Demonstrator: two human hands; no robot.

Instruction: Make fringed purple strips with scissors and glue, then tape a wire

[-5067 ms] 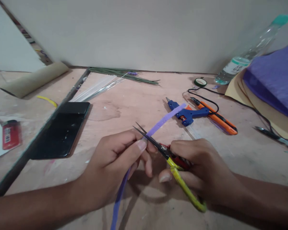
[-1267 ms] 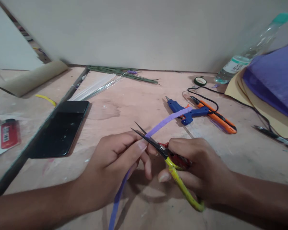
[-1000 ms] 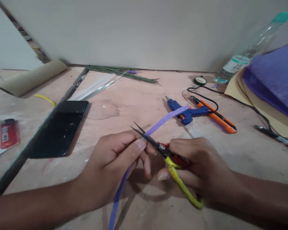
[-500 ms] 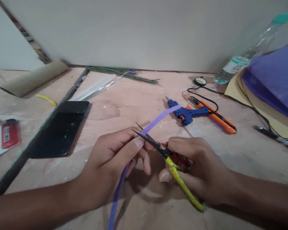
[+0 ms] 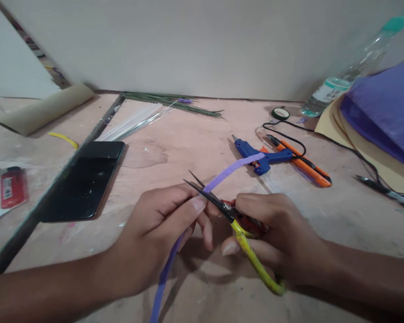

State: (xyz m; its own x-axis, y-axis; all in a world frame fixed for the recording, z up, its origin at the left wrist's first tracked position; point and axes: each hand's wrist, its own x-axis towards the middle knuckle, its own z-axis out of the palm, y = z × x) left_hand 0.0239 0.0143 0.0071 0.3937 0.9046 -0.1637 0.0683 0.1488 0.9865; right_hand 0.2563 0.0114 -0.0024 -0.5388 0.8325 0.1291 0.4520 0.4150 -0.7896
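Note:
A narrow purple strip (image 5: 234, 168), seemingly paper or felt, is pinched between the thumb and fingers of my left hand (image 5: 164, 220). One end of it arcs up and right in front of the glue gun; the other hangs below my palm toward the lower edge. My right hand (image 5: 283, 233) grips scissors (image 5: 218, 204) with black blades and yellow and red handles. The blades are slightly apart and lie across the strip, right beside my left thumb tip. Part of the red handle is hidden by my right fingers.
A blue glue gun (image 5: 269, 157) and an orange cutter knife (image 5: 306, 166) lie beyond my right hand. A black phone (image 5: 84, 184) is at left, with a cardboard tube (image 5: 47, 110), green stems (image 5: 175, 103), a red lighter (image 5: 11, 188), a bottle (image 5: 336, 89) and purple sheets (image 5: 387, 107) around.
My left hand has shifted slightly right, and the strip's free end reaches farther right over the glue gun. The scissors stay across the strip, their tips a little farther left.

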